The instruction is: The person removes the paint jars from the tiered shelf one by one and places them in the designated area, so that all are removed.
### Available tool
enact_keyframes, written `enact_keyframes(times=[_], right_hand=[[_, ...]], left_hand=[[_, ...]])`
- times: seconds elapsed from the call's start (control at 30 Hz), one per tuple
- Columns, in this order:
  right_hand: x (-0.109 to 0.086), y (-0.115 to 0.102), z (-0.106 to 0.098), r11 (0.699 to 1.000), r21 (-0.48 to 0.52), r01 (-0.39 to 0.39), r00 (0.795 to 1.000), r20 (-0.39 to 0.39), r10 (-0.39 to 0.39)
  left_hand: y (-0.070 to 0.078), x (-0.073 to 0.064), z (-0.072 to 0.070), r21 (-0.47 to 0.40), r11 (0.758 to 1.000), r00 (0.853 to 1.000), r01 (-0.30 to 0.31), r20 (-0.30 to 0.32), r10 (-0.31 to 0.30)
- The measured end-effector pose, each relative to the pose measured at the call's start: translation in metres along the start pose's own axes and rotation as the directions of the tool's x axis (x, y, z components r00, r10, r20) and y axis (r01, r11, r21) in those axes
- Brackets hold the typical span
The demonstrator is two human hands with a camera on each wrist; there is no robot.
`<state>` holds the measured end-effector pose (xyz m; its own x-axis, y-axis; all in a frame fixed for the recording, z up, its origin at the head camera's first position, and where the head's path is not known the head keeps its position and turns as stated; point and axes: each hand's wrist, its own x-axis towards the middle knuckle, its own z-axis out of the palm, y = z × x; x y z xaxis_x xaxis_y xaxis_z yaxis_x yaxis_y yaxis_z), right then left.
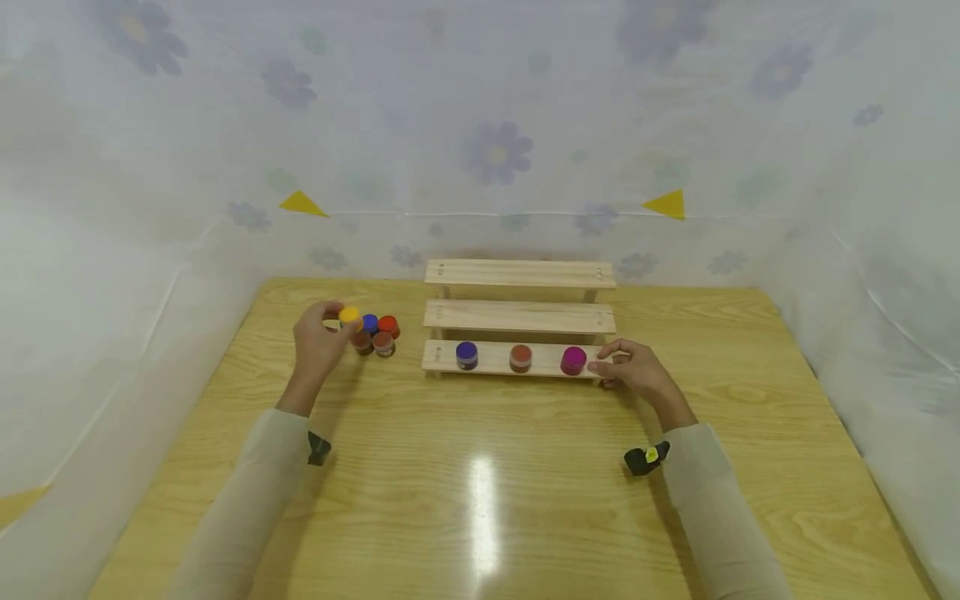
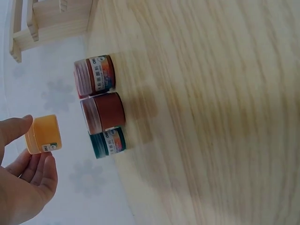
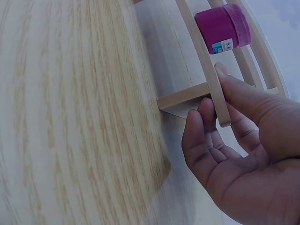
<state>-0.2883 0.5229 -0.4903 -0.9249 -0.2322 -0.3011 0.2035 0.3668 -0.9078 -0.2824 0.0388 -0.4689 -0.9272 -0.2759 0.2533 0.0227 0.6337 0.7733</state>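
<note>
My left hand [image 1: 321,340] pinches a yellow paint jar [image 2: 46,133] between thumb and fingers, raised off the table. Close beside it stand several paint jars: a blue one [image 1: 370,323], a red one [image 1: 387,326] and two brown ones, the nearer brown jar [image 1: 383,343] having a clear lid. A green jar [image 2: 108,143] shows in the left wrist view. With the thumb above and fingers below, my right hand [image 1: 636,369] grips the right end of the lowest step of a wooden rack [image 1: 491,358]. That step bears a dark blue jar [image 1: 467,356], an orange-brown jar [image 1: 521,359] and a magenta jar [image 3: 222,29].
The rack's middle step [image 1: 517,316] and top step [image 1: 517,273] rise behind the lowest one. A wood-grain table [image 1: 405,483] lies beneath everything. White flowered sheeting [image 1: 420,125] with yellow triangles encloses the back and sides.
</note>
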Motion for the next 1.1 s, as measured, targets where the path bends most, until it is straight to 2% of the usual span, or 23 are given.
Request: enact_keyframes(times=[0.2,0.5,1.1], right_hand=[[-0.012,-0.021,0.004,1.000,0.005,-0.013,1.000,0.014,0.012],[0.004,0.005,-0.001,1.000,0.000,-0.014,1.000,-0.004,0.014],[0.006,0.008,-0.002,1.000,0.005,-0.011,1.000,-0.005,0.011]], left_hand=[[-0.010,-0.002,-0.005,0.016,1.000,1.000,0.016,-0.008,-0.016],[-0.019,-0.005,-0.011,0.023,0.998,0.998,0.057,0.025,-0.058],[-0.033,-0.006,-0.008,0.015,0.990,0.989,0.138,0.054,-0.139]])
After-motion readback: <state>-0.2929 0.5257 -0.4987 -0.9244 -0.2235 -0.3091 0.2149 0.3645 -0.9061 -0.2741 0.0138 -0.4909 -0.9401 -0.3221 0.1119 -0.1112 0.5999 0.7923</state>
